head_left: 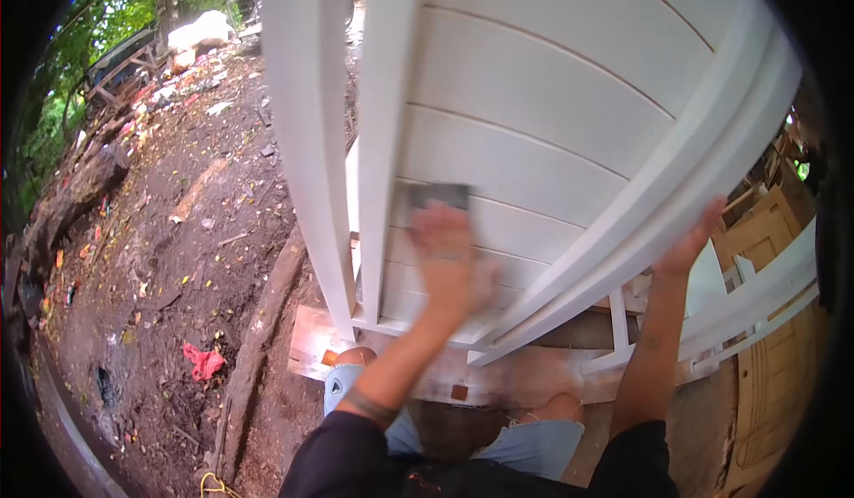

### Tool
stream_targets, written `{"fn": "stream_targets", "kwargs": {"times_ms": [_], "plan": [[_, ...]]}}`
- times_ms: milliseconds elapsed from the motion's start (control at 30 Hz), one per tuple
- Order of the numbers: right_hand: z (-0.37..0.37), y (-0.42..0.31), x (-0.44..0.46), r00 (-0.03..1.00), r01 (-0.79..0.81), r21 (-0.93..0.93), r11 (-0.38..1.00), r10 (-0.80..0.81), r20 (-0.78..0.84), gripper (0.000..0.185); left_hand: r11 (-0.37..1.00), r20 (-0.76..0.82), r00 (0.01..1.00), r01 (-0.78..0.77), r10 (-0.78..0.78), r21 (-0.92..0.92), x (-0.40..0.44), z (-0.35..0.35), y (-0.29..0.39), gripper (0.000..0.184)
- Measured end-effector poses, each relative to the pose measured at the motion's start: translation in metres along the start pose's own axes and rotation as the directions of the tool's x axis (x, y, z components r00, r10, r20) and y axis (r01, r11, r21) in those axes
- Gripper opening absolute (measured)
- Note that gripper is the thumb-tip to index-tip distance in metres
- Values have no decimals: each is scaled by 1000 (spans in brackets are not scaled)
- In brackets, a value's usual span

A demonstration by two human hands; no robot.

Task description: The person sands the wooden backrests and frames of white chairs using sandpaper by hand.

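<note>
A white piece of slatted wooden furniture point(525, 84) stands tilted before me, with grooves between its boards and thick rails at both sides. Blurred by motion, my left hand point(442, 235) presses a dark grey piece of sandpaper point(452, 196) flat against the lower boards near the left rail. My right hand point(689, 242) is at the outer edge of the right rail point(658, 200), gripping it from the side. Some of its fingers are hidden behind the rail.
Below the furniture is a worn wooden board point(307, 342) near my knees. To the right are more white framework point(712, 329) and brown carved wood panels point(769, 391). At left, bare soil holds a log point(258, 347), a red cloth point(204, 362) and scattered litter.
</note>
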State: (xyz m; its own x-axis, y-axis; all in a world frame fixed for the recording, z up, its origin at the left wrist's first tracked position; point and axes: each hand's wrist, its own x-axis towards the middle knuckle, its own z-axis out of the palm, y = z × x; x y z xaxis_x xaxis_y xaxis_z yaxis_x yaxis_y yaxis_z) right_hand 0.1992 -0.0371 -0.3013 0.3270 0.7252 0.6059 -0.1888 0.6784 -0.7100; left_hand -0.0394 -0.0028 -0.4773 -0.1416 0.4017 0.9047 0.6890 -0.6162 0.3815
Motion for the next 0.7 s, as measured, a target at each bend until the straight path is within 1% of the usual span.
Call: {"fn": "stream_targets", "kwargs": {"times_ms": [33, 67, 100, 167, 200, 233, 267, 300, 333, 367, 433, 467, 567, 600, 633, 667, 700], "plan": [[0, -2, 1, 1000, 4, -2, 1000, -4, 17, 75, 991, 135, 982, -134, 132, 6, -17, 17, 25, 82], [2, -4, 4, 999, 13, -7, 1000, -12, 36, 75, 962, 782, 620, 175, 59, -211, -4, 5, 55, 83], [1, -6, 5, 999, 30, -27, 999, -29, 20, 75, 970, 278, 934, -242, 224, 31, -10, 11, 69, 82], [0, -6, 4, 999, 47, -73, 996, -49, -23, 75, 900, 278, 885, -418, 374, 121, -22, 13, 39, 77], [5, -7, 2, 994, 58, -141, 988, -70, -81, 74, 929, 263, 911, -355, 318, 106, -20, 0, 22, 75], [9, -8, 1, 993, 58, -143, 988, -72, -92, 73, 952, 245, 934, -290, 259, 99, -17, -13, 3, 73], [13, -8, 0, 992, 63, -136, 989, -77, -100, 73, 968, 157, 974, -191, 166, 164, -16, -21, -17, 74], [16, -9, -2, 991, 64, -127, 990, -78, -113, 73, 979, 144, 989, -71, 44, 189, -25, -20, -31, 76], [16, -9, -3, 990, 61, -118, 991, -75, -118, 72, 999, 74, 997, 19, -23, 47, -26, -14, -18, 75], [15, -8, -2, 990, 67, -127, 990, -82, -113, 72, 990, 9, 996, 92, -92, -104, -27, 1, 6, 74], [8, -7, -2, 989, 79, -155, 985, -97, -112, 72, 993, 123, 985, -114, 118, -40, -47, 33, 41, 71], [0, -5, -1, 992, 78, -143, 987, -90, -84, 71, 978, 159, 969, -199, 187, 61, -54, 40, 52, 70], [-12, 9, -14, 991, 4, -112, 994, -19, -129, 71, 970, 239, 952, -221, 193, 99, -44, 18, 31, 68], [-31, 22, -20, 996, 7, -50, 999, -11, -88, 70, 978, 176, 975, -158, 133, 138, -38, 7, 15, 67], [-60, 41, -24, 999, 6, 11, 1000, -6, -35, 69, 983, 107, 994, -28, 9, 182, -36, -1, -5, 70], [-79, 57, -27, 1000, 0, 74, 997, -2, 20, 68, 987, 50, 994, 93, -100, 128, -36, 2, -6, 75], [-90, 66, -28, 993, -3, 78, 997, -7, 121, 70, 975, 1, 978, 210, -210, 67, -36, 2, -4, 81]]}}
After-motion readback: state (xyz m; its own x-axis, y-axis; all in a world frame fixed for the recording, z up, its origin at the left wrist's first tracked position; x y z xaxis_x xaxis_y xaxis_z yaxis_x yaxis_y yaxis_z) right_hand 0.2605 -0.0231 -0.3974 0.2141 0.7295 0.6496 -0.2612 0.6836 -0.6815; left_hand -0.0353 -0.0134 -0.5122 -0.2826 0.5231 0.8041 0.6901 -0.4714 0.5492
